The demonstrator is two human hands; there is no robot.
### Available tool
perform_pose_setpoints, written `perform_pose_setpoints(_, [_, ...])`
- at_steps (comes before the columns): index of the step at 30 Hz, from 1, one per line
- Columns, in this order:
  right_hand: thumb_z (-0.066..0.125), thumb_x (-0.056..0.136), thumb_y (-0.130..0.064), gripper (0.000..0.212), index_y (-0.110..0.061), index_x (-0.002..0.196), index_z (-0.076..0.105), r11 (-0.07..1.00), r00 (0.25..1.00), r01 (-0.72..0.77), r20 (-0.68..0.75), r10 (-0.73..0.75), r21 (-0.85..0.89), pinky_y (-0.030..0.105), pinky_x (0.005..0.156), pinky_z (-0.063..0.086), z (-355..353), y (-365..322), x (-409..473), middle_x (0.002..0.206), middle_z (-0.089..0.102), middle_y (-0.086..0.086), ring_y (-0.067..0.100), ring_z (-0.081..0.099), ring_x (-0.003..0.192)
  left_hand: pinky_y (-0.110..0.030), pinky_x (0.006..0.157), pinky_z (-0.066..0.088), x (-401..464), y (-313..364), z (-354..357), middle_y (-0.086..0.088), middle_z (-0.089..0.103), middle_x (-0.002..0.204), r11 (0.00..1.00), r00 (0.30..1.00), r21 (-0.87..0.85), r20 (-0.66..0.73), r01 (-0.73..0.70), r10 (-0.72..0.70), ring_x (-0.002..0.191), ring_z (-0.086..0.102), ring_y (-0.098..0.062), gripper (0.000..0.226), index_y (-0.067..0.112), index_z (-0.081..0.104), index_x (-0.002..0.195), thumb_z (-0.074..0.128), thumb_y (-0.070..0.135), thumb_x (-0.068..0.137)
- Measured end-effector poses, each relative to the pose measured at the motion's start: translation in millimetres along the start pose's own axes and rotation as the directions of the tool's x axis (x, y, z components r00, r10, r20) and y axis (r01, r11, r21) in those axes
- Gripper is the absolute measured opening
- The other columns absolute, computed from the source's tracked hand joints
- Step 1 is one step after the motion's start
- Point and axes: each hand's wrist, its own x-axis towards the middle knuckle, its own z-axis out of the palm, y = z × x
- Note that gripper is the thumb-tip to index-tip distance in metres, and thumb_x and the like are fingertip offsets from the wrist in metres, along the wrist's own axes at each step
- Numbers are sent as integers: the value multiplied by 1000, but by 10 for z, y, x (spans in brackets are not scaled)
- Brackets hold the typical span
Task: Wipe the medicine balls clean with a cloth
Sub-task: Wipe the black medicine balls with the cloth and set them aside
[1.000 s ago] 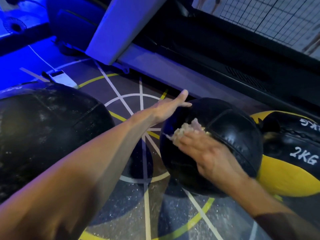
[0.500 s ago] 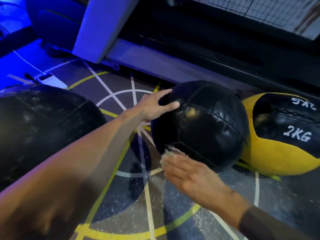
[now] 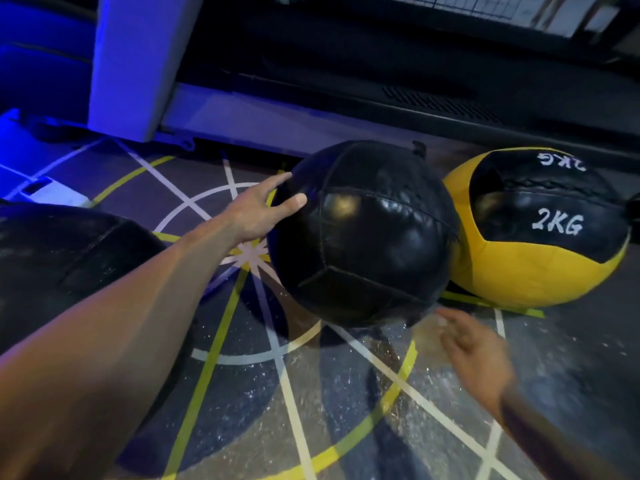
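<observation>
A black medicine ball [image 3: 363, 233] sits on the marked gym floor at the centre. My left hand [image 3: 263, 211] rests on its upper left side, fingers spread and thumb on the leather. My right hand [image 3: 474, 355] is blurred by motion just below the ball's lower right edge. A pale cloth [image 3: 437, 322] shows as a smear at its fingertips, and the hand seems to hold it. A yellow and black ball marked 2KG [image 3: 540, 230] touches the black ball on its right. A larger dusty black ball [image 3: 69, 258] lies at the left, behind my forearm.
A pale slanted machine post [image 3: 135, 64] and a dark machine base [image 3: 381, 98] run along the back. The floor [image 3: 311, 393] carries white and yellow lines and white dust specks. A small white device [image 3: 41, 192] lies at the far left.
My right hand swept with the cloth from the ball's upper front down its left side to below its lower right edge. My left hand slid slightly on the ball's left side.
</observation>
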Motion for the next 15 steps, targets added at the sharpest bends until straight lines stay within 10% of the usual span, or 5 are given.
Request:
perform_pose_setpoints(2, [68, 96, -12, 21, -30, 107, 64, 943, 960, -168, -171, 223, 288, 40, 83, 58, -10, -100, 56, 104, 72, -6, 17, 69, 94, -40, 116, 34, -8, -7, 27, 8, 37, 163, 1000, 1000, -19, -5, -13, 13, 149, 34, -20, 84, 49, 35, 154, 59, 79, 80])
perform_pose_setpoints(5, [73, 92, -12, 17, -20, 99, 60, 851, 922, -178, -218, 319, 494, 28, 68, 49, 198, -498, 45, 94, 67, 1, 16, 64, 85, -44, 119, 33, 0, 17, 77, 9, 37, 163, 999, 1000, -28, -21, -19, 19, 149, 34, -19, 81, 50, 35, 153, 60, 78, 81])
perform_pose_setpoints(15, [75, 88, -8, 31, -34, 101, 66, 932, 987, 100, -152, -49, 349, 18, 73, 55, 110, -835, -376, 105, 66, -11, 4, 64, 96, -45, 117, 37, -241, 66, 140, 12, 44, 155, 990, 996, -114, -56, -80, 74, 144, 39, -15, 93, 50, 45, 145, 67, 87, 63])
